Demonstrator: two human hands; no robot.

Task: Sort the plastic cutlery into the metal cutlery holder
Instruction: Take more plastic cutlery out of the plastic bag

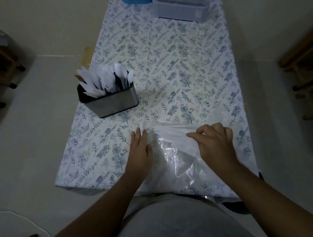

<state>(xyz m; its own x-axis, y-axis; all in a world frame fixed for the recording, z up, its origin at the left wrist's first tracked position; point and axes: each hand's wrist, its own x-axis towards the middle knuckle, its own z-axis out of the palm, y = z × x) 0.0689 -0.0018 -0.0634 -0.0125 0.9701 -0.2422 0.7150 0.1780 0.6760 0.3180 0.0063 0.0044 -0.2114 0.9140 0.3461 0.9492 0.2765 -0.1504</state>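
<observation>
A metal cutlery holder (115, 103) stands at the table's left side, filled with white plastic cutlery (108, 79): knives lean to the left, spoons stand at the right. Near the front edge lies a clear plastic bag (172, 155), crumpled and flattened. My left hand (140, 148) lies flat on the bag's left side, fingers together. My right hand (215, 143) presses on the bag's right part with fingers curled, index finger stretched leftward. No loose cutlery shows on the table.
The table (169, 67) wears a white cloth with a blue leaf print. A grey plastic container (179, 10) sits at the far edge, a blue object (135, 1) beside it. Wooden furniture stands on the floor at both sides.
</observation>
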